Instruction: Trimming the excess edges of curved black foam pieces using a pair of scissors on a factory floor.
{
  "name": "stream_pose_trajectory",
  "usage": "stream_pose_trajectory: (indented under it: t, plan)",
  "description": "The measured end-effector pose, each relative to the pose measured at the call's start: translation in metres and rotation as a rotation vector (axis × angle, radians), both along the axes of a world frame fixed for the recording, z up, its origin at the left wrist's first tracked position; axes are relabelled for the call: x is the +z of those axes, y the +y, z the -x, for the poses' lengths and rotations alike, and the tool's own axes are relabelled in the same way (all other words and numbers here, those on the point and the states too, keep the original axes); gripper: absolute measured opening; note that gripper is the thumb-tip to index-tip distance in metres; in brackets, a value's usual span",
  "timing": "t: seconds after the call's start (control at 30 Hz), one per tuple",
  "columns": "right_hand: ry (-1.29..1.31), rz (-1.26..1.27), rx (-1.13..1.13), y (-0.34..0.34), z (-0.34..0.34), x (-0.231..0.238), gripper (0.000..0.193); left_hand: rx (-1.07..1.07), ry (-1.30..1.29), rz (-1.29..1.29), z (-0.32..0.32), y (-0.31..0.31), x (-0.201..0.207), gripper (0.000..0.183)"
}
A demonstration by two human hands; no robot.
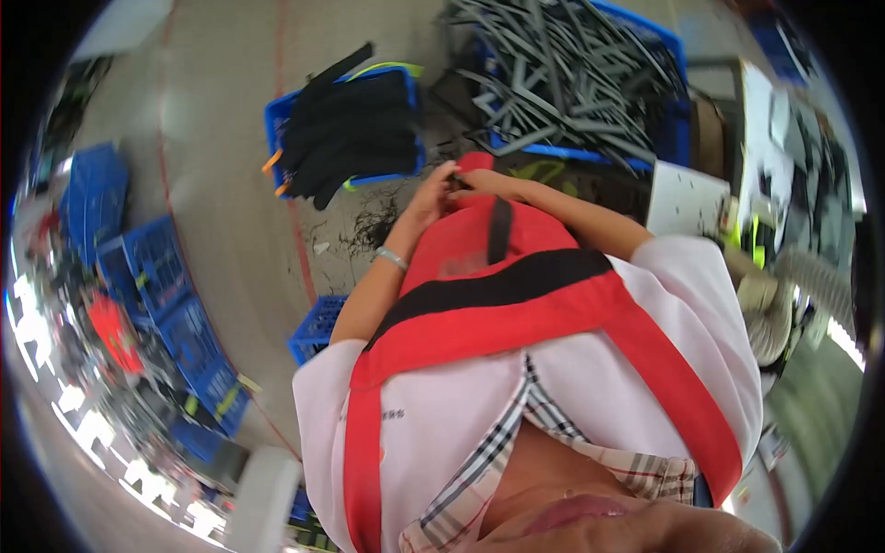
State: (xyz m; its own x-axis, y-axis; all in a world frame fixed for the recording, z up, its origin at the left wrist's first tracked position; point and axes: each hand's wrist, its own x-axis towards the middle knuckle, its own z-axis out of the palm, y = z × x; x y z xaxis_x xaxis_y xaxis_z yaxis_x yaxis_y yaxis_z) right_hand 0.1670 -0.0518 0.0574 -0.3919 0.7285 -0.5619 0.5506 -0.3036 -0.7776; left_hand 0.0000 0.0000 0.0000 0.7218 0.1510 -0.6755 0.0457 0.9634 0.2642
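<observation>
My left hand, with a bracelet at the wrist, meets my right hand in front of the red apron. The fingers of both are bent and close together. A small dark patch shows between them, too small to name. Red cloth juts out just past my fingers. Beyond my hands stands a blue crate heaped with black strip-like pieces. Farther right, a larger blue crate holds a pile of grey and black angled strips.
Black shreds litter the floor by my left forearm. A blue crate sits beside my left elbow. More blue crates line the far left. At the right are a white panel and a ribbed hose.
</observation>
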Motion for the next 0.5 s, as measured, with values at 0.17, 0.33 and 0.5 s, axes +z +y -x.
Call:
stream_pose_trajectory:
  t: [0.17,0.33,0.5]
  plan:
    - [0.245,-0.268,-0.415,-0.049,0.049,-0.047,0.037,-0.024,0.145,0.096,0.055,0.007,0.003,0.026]
    - [0.379,0.142,-0.697,-0.098,0.048,-0.106,0.023,-0.16,0.508,0.012,0.067,0.011,-0.027,0.022]
    - [0.508,0.297,-1.021,-0.111,0.037,-0.135,0.016,-0.154,0.519,-0.017,0.094,0.01,-0.052,0.021]
